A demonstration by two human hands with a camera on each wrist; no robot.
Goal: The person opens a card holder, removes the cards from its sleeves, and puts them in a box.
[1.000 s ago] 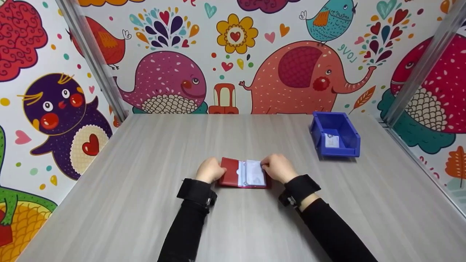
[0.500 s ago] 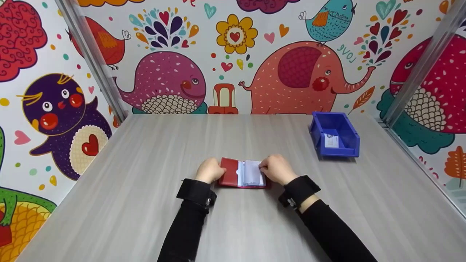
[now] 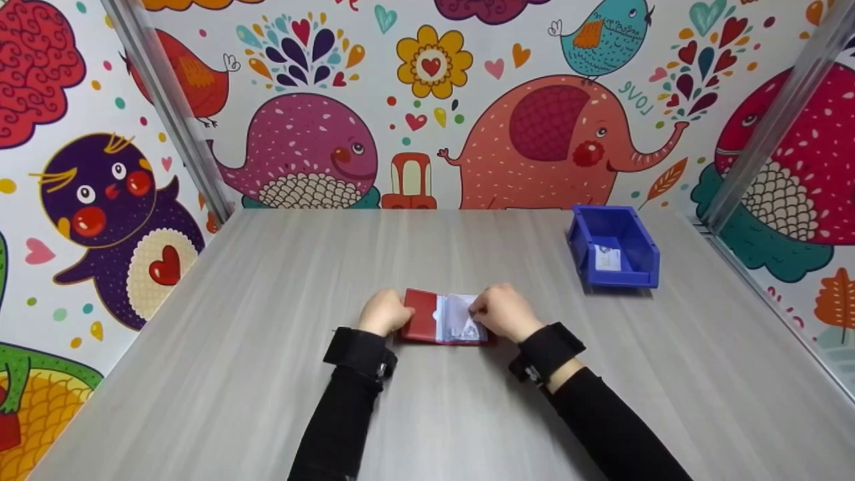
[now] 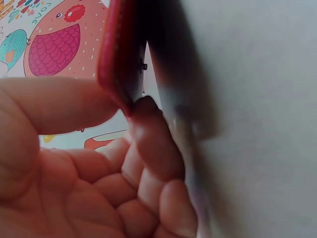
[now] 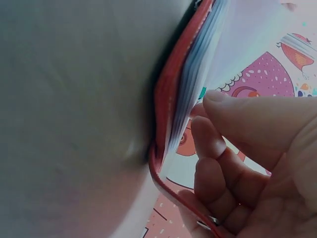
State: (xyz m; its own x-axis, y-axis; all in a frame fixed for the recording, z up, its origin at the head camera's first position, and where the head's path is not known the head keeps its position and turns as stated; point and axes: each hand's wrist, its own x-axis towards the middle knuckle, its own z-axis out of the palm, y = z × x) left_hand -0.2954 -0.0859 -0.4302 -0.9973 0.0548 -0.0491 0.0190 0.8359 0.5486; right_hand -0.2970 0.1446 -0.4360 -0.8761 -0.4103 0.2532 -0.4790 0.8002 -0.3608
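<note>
A red card holder (image 3: 422, 315) lies open on the table, with a stack of clear plastic sleeves (image 3: 457, 319) on its right half. In the head view, some grey print shows through the lower part of the sleeves. My left hand (image 3: 387, 312) pinches the left cover's outer edge; the left wrist view shows the thumb on one face and a finger behind it. At the sleeves' right edge, my right hand (image 3: 507, 312) pinches a translucent sleeve (image 5: 245, 42) between thumb and forefinger. A red strap with a metal snap runs beside its curled fingers.
A blue open-front bin (image 3: 614, 244) stands at the back right, holding a white printed card (image 3: 607, 258). Cartoon-printed panels (image 3: 414, 120) with metal posts enclose the table (image 3: 300, 267) at the back and sides.
My right hand has shifted slightly left with the sleeve's edge, and the sleeve has lifted leftward, uncovering print on the lower right. The left hand and the cover have stayed in place.
</note>
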